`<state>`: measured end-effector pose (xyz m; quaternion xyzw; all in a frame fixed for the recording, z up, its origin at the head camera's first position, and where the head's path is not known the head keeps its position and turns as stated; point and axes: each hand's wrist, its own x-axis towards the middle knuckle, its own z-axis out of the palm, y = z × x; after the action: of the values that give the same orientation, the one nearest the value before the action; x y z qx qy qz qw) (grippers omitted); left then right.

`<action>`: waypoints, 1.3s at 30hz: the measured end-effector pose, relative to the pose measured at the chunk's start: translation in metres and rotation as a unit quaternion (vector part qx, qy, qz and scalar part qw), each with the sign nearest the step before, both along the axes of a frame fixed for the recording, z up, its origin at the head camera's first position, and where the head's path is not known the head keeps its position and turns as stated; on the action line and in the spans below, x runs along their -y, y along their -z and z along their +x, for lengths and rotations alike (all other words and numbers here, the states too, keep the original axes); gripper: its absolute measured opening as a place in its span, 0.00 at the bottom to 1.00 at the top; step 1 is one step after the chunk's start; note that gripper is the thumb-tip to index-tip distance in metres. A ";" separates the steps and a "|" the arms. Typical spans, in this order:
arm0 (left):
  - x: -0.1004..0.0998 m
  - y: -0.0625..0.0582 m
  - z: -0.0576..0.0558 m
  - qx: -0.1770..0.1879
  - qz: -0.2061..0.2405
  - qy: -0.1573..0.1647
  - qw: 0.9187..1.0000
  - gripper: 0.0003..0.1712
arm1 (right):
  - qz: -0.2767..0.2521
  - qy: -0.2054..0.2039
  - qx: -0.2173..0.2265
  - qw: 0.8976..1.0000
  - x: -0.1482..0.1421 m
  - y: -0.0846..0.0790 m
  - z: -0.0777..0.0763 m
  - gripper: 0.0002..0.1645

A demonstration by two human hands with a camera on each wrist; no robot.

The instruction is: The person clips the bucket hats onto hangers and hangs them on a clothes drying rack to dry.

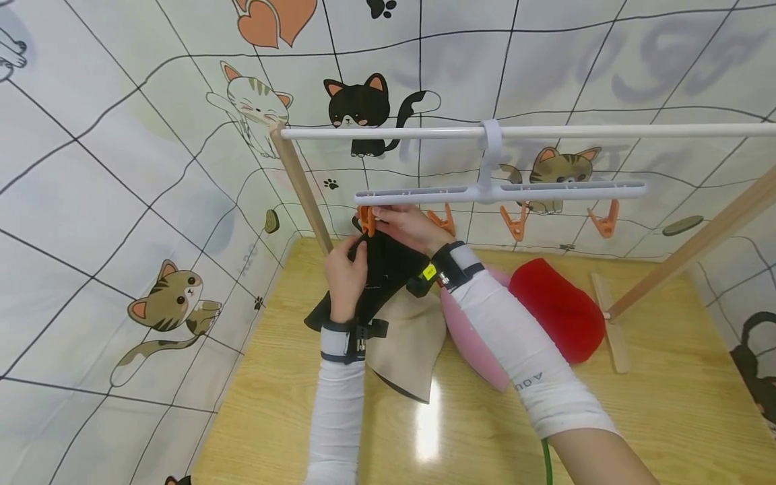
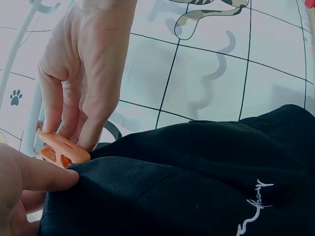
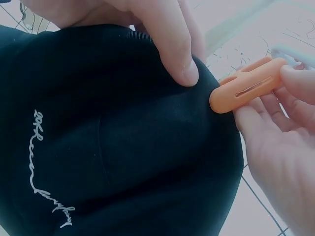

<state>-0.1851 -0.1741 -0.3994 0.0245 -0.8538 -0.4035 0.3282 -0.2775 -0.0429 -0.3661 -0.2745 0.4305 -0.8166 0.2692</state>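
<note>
A black cloth hat (image 1: 391, 259) with white script hangs below the left end of a white hanger (image 1: 424, 197). My left hand (image 1: 347, 276) pinches the hat's edge between thumb and fingers. With thumb and fingers, my right hand (image 1: 412, 229) squeezes the handles of an orange clip (image 1: 366, 220) on that end of the hanger. In the right wrist view, the tip of the clip (image 3: 246, 88) meets the hat's edge beside my left thumb; whether it bites the cloth I cannot tell. Beige cloth (image 1: 409, 337) shows under the black; whether it belongs to the same hat is unclear.
Several other orange clips, one of them the right-hand clip (image 1: 606, 219), hang from the hanger. The hanger hooks over a white rod (image 1: 388, 133) between wooden posts (image 1: 303, 185). A red cloth item (image 1: 554, 310) and a pink one (image 1: 469, 337) lie on the wooden table (image 1: 273, 404).
</note>
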 end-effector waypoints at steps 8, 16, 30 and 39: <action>0.004 -0.003 0.003 0.007 0.011 -0.009 1.000 0.09 | 0.031 0.017 -0.054 0.998 0.001 0.000 -0.004 0.20; 0.009 -0.005 0.003 -0.002 0.011 -0.014 1.000 0.08 | 0.059 0.054 -0.064 0.995 0.004 -0.001 -0.007 0.19; 0.021 -0.010 0.001 0.000 0.014 -0.027 1.000 0.09 | 0.121 0.079 -0.092 0.985 0.006 0.005 -0.012 0.24; 0.035 -0.013 -0.001 -0.008 0.028 -0.036 0.999 0.10 | 0.140 0.094 -0.079 0.982 -0.011 0.032 -0.010 0.26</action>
<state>-0.1859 -0.2088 -0.3860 0.0617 -0.8379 -0.4154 0.3485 -0.2878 -0.0322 -0.3977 -0.2554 0.5847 -0.7457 0.1921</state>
